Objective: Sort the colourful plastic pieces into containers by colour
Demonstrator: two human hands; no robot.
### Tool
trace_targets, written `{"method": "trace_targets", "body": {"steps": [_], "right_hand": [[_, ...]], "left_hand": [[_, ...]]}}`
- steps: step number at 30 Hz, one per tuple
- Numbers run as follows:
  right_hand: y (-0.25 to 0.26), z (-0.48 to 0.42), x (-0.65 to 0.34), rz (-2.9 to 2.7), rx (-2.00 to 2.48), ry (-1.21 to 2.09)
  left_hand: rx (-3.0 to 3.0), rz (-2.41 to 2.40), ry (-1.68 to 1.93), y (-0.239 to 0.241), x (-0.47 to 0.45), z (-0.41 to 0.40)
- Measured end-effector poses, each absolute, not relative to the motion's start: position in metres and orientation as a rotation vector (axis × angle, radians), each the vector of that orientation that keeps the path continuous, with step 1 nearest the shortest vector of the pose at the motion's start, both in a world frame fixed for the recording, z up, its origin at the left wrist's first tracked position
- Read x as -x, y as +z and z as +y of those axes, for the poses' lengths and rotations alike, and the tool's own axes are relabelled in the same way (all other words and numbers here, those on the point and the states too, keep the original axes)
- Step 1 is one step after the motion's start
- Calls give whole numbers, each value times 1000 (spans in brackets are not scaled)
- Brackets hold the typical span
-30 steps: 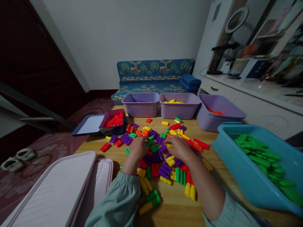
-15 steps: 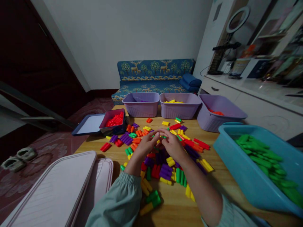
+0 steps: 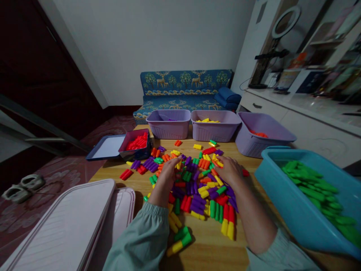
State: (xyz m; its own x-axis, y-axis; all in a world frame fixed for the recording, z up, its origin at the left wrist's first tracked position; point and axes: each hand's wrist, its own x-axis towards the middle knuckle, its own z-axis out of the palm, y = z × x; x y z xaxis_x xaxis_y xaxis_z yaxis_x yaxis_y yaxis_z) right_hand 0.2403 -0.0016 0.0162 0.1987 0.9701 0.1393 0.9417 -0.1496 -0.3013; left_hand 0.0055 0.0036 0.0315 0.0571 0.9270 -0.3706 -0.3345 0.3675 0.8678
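Note:
Many tube-shaped plastic building blocks in red, orange, yellow, green and purple lie in a loose pile, with purple blocks [image 3: 197, 203] near its front. On the left side of the pile is my left hand [image 3: 168, 173], closed, with a yellow block [image 3: 178, 164] at its fingertips. My right hand [image 3: 229, 170] reaches over the right side, thumb and fingers apart, close to yellow and orange blocks [image 3: 216, 160]. Whether it touches them is hard to make out. Nearer to me lie a green-and-yellow block piece [image 3: 179, 241] and a red-and-yellow one [image 3: 228, 222].
Along the table's back stand lilac bins with purple [image 3: 168, 130], yellow [image 3: 216, 131] and orange-red [image 3: 254, 145] blocks. A turquoise bin [image 3: 278, 195] with green blocks stands right. At left are a box [image 3: 132, 152] of red blocks and pale lids [image 3: 62, 226].
My hands were together over the middle of the pile and have separated. The right hand moved right; the left shifted slightly left. More of the pile shows between them.

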Motion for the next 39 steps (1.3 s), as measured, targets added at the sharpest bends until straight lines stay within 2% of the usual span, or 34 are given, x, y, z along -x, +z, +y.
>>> {"method": "trace_targets", "body": {"steps": [6,13,21,31,39], "right_hand": [[22,-3,-234,-1726,2061,177],[24,7,-214,-1753,1542,138],[10,17,-202,-2019,1841,145],[23,7,-197,-1939,2055,250],[17,8,-198,-1936,1977,333]], "left_hand": [[-769,1177,1093,33,-5,-1],[-886,1213,1074,32,-6,-2],[-890,1234,1067,33,-7,-2],[-884,1212,1061,30,-7,-1],[-875,1207,1067,28,-7,0]]}}
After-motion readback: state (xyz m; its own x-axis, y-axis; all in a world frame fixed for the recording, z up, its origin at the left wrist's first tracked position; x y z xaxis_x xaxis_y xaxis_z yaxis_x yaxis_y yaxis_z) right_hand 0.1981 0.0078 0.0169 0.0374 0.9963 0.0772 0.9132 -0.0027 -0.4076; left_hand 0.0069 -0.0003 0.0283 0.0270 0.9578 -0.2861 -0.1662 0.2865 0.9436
